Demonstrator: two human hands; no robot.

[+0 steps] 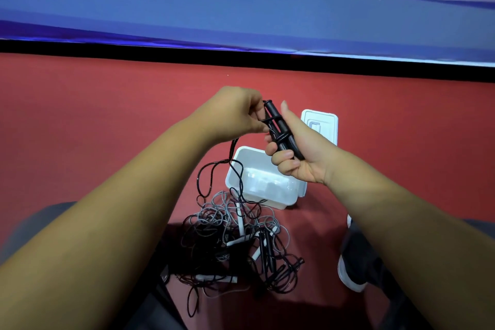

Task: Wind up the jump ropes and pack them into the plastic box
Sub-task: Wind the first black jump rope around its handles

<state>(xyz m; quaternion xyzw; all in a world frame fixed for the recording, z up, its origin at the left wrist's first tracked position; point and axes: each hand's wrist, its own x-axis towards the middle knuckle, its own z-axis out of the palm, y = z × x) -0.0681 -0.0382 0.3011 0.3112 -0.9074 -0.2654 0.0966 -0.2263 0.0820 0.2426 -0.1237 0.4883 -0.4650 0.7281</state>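
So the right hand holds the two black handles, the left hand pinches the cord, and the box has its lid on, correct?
No, the lid is off. The head view shows the box open, with the lid lying on the floor beyond it. The right hand does hold the two black handles, and the left hand pinches the cord.

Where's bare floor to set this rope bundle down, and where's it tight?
Free: red floor left of the plastic box, up to the black strip; also floor right of the lid. Crowded: the rope tangle covers the floor on the box's near side, with the shoe to its right.
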